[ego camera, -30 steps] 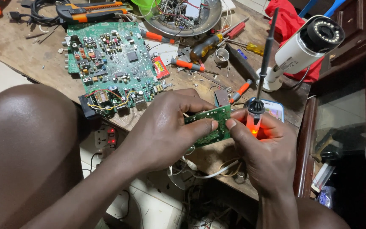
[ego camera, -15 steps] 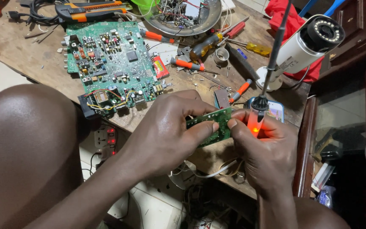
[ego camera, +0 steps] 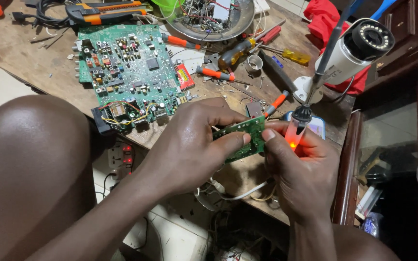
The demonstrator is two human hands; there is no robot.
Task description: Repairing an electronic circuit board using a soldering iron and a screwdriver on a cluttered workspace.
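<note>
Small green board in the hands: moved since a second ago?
Yes, slightly. The small green circuit board has shifted a little up and right, toward the white camera, judged against the large green circuit board, which stays put.

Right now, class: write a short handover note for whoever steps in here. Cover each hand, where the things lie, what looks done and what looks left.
Left hand: pinching the small green circuit board at its left edge.
Right hand: holding the board's right edge and a tool with a glowing red light.
On the wooden bench: large green circuit board, orange-handled screwdrivers, metal dish of parts, white camera.
Done: small board lifted off the bench.
Left: cannot tell what work on the board remains.
</note>
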